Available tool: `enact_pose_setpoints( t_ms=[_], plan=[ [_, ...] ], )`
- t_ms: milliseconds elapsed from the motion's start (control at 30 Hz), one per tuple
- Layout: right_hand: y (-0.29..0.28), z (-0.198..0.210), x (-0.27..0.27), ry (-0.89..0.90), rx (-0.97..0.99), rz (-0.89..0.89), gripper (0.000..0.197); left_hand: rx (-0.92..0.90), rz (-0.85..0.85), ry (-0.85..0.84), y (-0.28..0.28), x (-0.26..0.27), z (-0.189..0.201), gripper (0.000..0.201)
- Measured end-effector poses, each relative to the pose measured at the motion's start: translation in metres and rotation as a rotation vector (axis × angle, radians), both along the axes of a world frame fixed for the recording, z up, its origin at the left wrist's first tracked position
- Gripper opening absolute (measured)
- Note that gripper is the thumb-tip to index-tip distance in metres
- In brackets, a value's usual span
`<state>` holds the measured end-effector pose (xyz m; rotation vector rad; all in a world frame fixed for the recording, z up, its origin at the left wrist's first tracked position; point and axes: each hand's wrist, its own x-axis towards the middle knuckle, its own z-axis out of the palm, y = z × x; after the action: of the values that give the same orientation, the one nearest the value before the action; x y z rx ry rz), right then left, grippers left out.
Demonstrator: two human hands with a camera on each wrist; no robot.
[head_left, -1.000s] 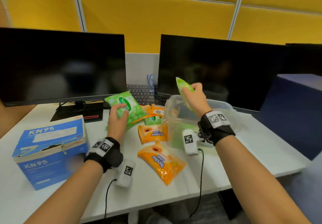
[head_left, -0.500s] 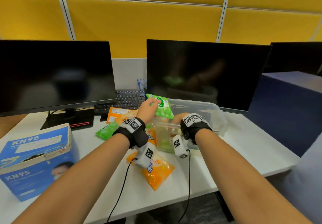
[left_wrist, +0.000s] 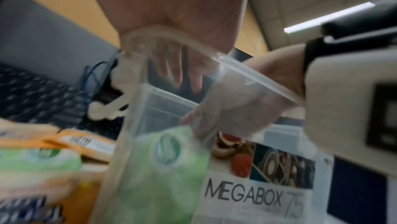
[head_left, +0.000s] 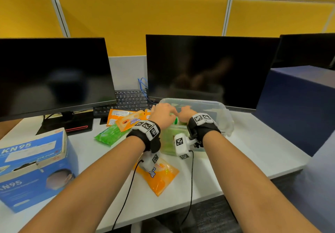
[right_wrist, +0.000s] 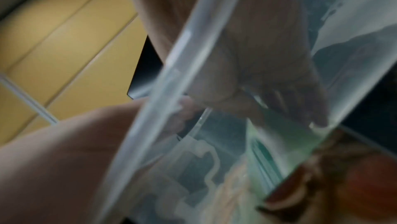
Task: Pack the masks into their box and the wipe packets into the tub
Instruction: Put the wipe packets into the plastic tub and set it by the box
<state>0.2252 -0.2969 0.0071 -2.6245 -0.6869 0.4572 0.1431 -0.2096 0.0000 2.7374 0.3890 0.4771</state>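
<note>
Hands both reach into the clear plastic tub (head_left: 220, 105) standing on the white tabletop (head_left: 253, 147) before the right monitor (head_left: 212, 71). Left hand (head_left: 162, 114) is over the tub's left side; seen through the wall in the left wrist view, its fingers (left_wrist: 171, 67) hang straight and loose, holding nothing. Right hand (head_left: 184, 114) is beside it, its fingers lowered onto a green wipe packet (left_wrist: 163, 168) standing inside the tub against the near wall; whether they pinch it or merely touch it cannot be told.

Outside the tub, left of it: one green packet (head_left: 108, 135) lying flat, two orange packets (head_left: 130, 121) overlapping behind it near the keyboard (head_left: 126, 102). A third orange packet (head_left: 159, 176) lies in front of the tub, partly under the left wrist camera.

Blue KN95 mask box (head_left: 32, 169) sits at the tabletop's left end, well apart from the tub, top flap partly raised. Masks are not visible.
</note>
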Motion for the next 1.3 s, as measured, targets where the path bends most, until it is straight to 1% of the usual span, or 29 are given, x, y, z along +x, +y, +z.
enact_pose_setpoints(
  t_ms=[33, 67, 100, 133, 200, 267, 333, 367, 400, 467, 533, 600, 667, 700, 767, 833, 900, 933, 967, 1033, 1100, 1133, 1167, 1200, 1233, 1267, 1300],
  plan=[
    [-0.003, -0.002, -0.001, -0.063, -0.114, 0.096, 0.045, -0.144, 0.009, -0.132, 0.004, -0.001, -0.002, 0.030],
    [-0.007, -0.005, -0.001, -0.113, -0.191, 0.178, 0.042, -0.256, 0.059, -0.257, 0.010, -0.004, -0.003, 0.031],
    [-0.009, -0.009, 0.000, -0.148, -0.237, 0.225, 0.041, -0.348, 0.133, -0.338, 0.019, -0.008, -0.006, 0.032],
    [-0.011, -0.014, 0.002, -0.172, -0.238, 0.250, 0.042, -0.410, 0.222, -0.373, 0.029, -0.013, -0.011, 0.034],
    [-0.012, -0.019, 0.002, -0.190, -0.205, 0.225, 0.048, -0.503, 0.432, -0.313, 0.060, -0.027, -0.030, 0.037],
    [-0.008, -0.023, 0.005, -0.180, -0.174, 0.201, 0.048, -0.549, 0.682, -0.169, 0.091, -0.045, -0.052, 0.042],
    [-0.006, -0.025, 0.005, -0.164, -0.162, 0.210, 0.040, -0.568, 0.836, 0.002, 0.114, -0.068, -0.070, 0.047],
    [-0.006, -0.027, 0.005, -0.165, -0.168, 0.216, 0.033, -0.575, 0.870, 0.083, 0.127, -0.077, -0.078, 0.050],
    [-0.005, -0.028, 0.006, -0.170, -0.176, 0.219, 0.028, -0.555, 0.869, 0.149, 0.136, -0.083, -0.083, 0.053],
    [-0.005, -0.030, 0.007, -0.169, -0.187, 0.219, 0.027, -0.504, 0.848, 0.191, 0.152, -0.092, -0.093, 0.062],
    [-0.002, -0.029, 0.006, -0.146, -0.191, 0.228, 0.023, -0.405, 0.790, 0.367, 0.158, -0.095, -0.097, 0.071],
    [0.002, -0.026, 0.005, -0.104, -0.215, 0.247, 0.021, -0.280, 0.773, 0.476, 0.157, -0.095, -0.096, 0.084],
    [0.005, -0.024, 0.006, -0.063, -0.241, 0.251, 0.021, -0.237, 0.752, 0.477, 0.159, -0.091, -0.098, 0.091],
    [0.005, -0.023, 0.007, -0.055, -0.246, 0.250, 0.021, -0.240, 0.735, 0.476, 0.161, -0.088, -0.099, 0.091],
    [0.004, -0.024, 0.009, -0.062, -0.241, 0.258, 0.020, -0.258, 0.728, 0.495, 0.159, -0.085, -0.098, 0.090],
    [0.005, -0.024, 0.010, -0.058, -0.223, 0.256, 0.020, -0.304, 0.730, 0.471, 0.155, -0.086, -0.097, 0.092],
    [0.006, -0.024, 0.011, -0.055, -0.198, 0.246, 0.020, -0.440, 0.751, 0.403, 0.152, -0.085, -0.099, 0.097],
    [0.005, -0.023, 0.011, -0.052, -0.198, 0.244, 0.020, -0.567, 0.772, 0.312, 0.148, -0.086, -0.098, 0.101],
    [0.004, -0.022, 0.010, -0.053, -0.194, 0.243, 0.019, -0.727, 0.805, 0.184, 0.144, -0.085, -0.098, 0.103],
    [0.002, -0.017, 0.006, -0.067, -0.182, 0.243, 0.016, -1.034, 0.845, -0.181, 0.130, -0.086, -0.093, 0.101],
    [0.003, -0.011, 0.002, -0.082, -0.136, 0.185, 0.024, -1.250, 0.823, -0.556, 0.113, -0.085, -0.079, 0.093],
    [0.004, -0.009, 0.000, -0.086, -0.080, 0.128, 0.028, -1.337, 0.767, -0.685, 0.105, -0.084, -0.068, 0.091],
    [0.006, -0.007, -0.001, -0.086, 0.005, 0.064, 0.031, -1.420, 0.674, -0.768, 0.099, -0.083, -0.056, 0.085],
    [0.008, -0.005, -0.001, -0.085, 0.117, 0.008, 0.032, -1.498, 0.544, -0.808, 0.093, -0.081, -0.045, 0.076],
    [0.009, -0.003, -0.001, -0.086, 0.254, -0.030, 0.032, -1.585, 0.385, -0.823, 0.084, -0.079, -0.032, 0.066],
    [0.008, -0.001, -0.003, -0.097, 0.400, -0.037, 0.032, -1.677, 0.221, -0.803, 0.075, -0.077, -0.019, 0.059],
    [0.007, 0.001, -0.005, -0.101, 0.547, -0.022, 0.032, -1.773, 0.066, -0.758, 0.065, -0.076, -0.007, 0.057]
  ],
)
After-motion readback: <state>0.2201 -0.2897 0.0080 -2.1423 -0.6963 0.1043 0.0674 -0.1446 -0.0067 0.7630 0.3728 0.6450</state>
